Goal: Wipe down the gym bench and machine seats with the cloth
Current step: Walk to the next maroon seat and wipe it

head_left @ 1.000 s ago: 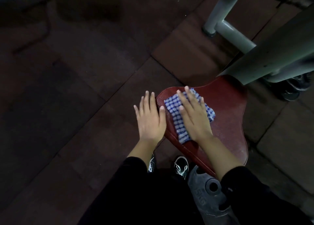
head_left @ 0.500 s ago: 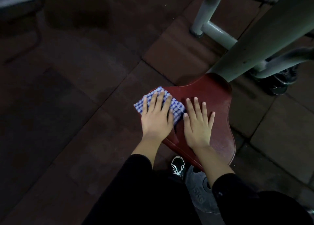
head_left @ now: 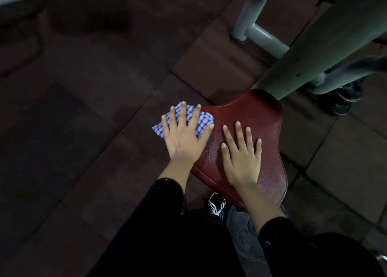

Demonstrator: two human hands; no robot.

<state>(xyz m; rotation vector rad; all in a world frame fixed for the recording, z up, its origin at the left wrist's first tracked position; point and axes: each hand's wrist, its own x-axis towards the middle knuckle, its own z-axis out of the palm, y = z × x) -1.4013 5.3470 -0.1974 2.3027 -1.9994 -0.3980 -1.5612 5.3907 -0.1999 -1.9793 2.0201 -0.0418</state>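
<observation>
**Cloth at the seat's left edge**

The left hand (head_left: 184,137) lies flat, fingers straight and spread, pressing the blue-and-white checked cloth (head_left: 200,121) onto the left edge of the dark red padded machine seat (head_left: 251,113); part of the cloth hangs past the edge. The right hand (head_left: 243,157) rests flat on the seat, fingers straight and apart, holding nothing. A grey metal post (head_left: 326,40) meets the seat's far end. A grey weight plate (head_left: 240,235) lies on the floor below.
</observation>
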